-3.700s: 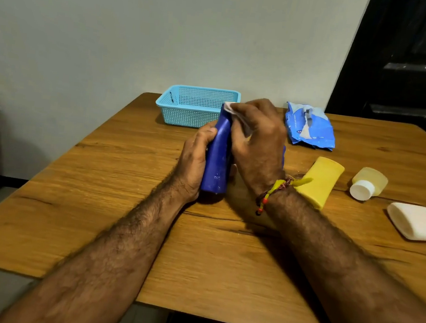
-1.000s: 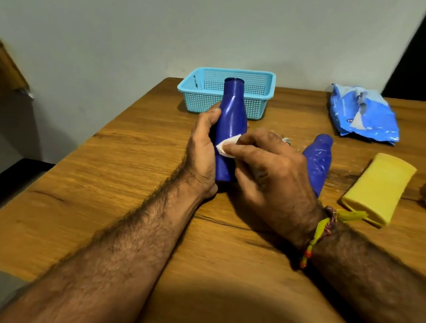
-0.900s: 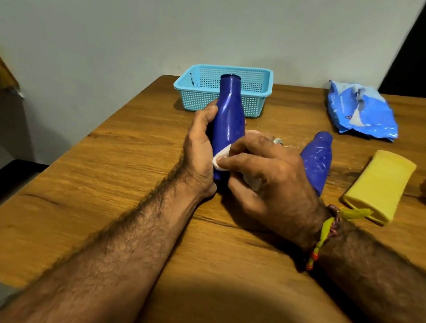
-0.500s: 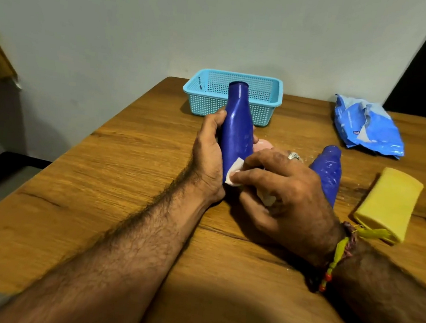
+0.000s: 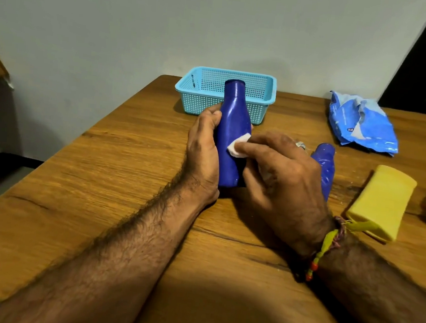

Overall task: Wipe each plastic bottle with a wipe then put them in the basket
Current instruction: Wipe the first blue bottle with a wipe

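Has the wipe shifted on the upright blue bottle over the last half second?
Yes. The right hand has carried the wipe a little higher up the blue bottle, away from its base on the table.

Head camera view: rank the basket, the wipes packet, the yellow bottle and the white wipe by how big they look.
1. Basket
2. Wipes packet and yellow bottle: they look alike, and the bottle lies nearer the camera, so I won't rank them.
3. White wipe, mostly hidden by the right hand.
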